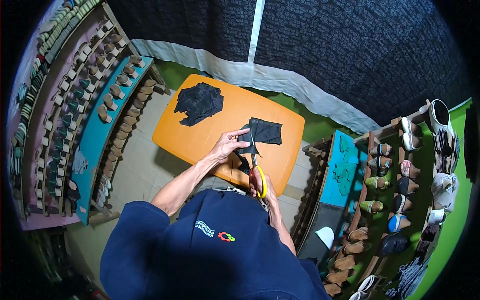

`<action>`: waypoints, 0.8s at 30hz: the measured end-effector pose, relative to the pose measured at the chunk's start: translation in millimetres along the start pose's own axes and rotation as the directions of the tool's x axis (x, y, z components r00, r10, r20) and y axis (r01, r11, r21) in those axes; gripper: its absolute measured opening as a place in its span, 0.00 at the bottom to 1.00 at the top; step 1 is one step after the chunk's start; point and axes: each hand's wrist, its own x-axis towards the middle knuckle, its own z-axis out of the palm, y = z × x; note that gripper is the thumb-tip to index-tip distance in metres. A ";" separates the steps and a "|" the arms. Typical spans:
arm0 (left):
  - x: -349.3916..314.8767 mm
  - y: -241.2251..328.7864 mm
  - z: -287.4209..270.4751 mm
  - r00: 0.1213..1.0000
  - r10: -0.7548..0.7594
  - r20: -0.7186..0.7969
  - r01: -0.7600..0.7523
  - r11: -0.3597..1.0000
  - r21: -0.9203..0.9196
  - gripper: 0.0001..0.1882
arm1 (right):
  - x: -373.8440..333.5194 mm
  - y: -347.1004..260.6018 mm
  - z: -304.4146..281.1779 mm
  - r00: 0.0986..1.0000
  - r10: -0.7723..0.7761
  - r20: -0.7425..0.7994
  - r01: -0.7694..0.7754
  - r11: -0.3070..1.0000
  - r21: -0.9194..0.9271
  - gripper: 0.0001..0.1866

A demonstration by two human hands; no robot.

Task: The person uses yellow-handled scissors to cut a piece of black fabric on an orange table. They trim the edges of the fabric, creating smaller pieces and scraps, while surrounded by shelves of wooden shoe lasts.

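Over the orange table, my right hand grips a pair of scissors with yellow handles. Their blades point away from me and lie against a piece of black fabric. My left hand holds this fabric at its left side, fingers and thumb closing on it near the blades. Just beyond lies a flat black fabric piece; I cannot tell whether it joins the held one. Some dark material shows below, beside the scissors.
A loose heap of black fabric scraps sits at the table's far left. Racks of shoes and a teal board stand on the left. Another teal surface with green scraps and a shoe rack are on the right. A dark patterned curtain hangs behind.
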 end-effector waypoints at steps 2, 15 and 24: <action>-1.9 1.3 5.4 1.000 0.002 -0.004 -0.002 0.998 -0.056 0.32 | -6.6 -4.9 0.7 1.000 0.001 -0.015 -0.001 1.000 0.008 0.30; -1.5 -5.0 7.7 0.999 0.028 -0.046 -0.033 0.994 -0.104 0.32 | -2.0 1.7 0.2 0.999 -0.031 -0.040 0.031 1.000 -0.002 0.29; -13.2 -6.6 16.0 0.999 0.011 -0.032 -0.014 0.996 -0.088 0.34 | -1.7 -2.3 4.3 0.994 -0.037 -0.102 0.032 0.998 -0.052 0.28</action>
